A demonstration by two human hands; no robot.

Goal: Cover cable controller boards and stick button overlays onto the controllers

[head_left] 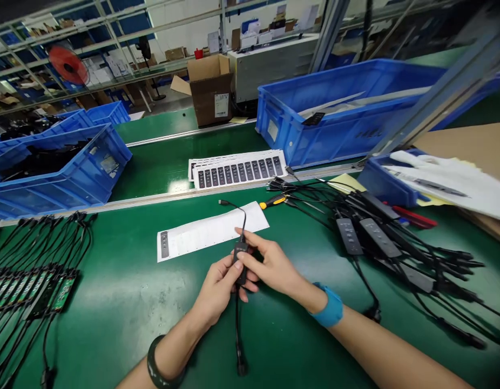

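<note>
Both hands sit low centre: my left hand (217, 289) cradles a black inline control box (241, 263) from below, my right hand (272, 263) pinching it closed. Its cable (244, 221) rises toward a white label sheet (211, 231); a plug (242, 368) lies below on the green table (124, 319).

Bright, even light is cast from overhead, and only faint shadows are thrown. A broad pale glare is spread across the green bench mat (156, 289), lower left of centre, and a smaller one is seen on the rear belt (179, 186). Soft shadows are cast under the left hand (217, 289), the right hand (272, 265) and the black cable control (241, 262). Strong wide-angle bending is shown at the frame edges, where the metal rack bars (112, 32) at upper left appear curved. Fine detail is slightly softened in the far background.
</note>
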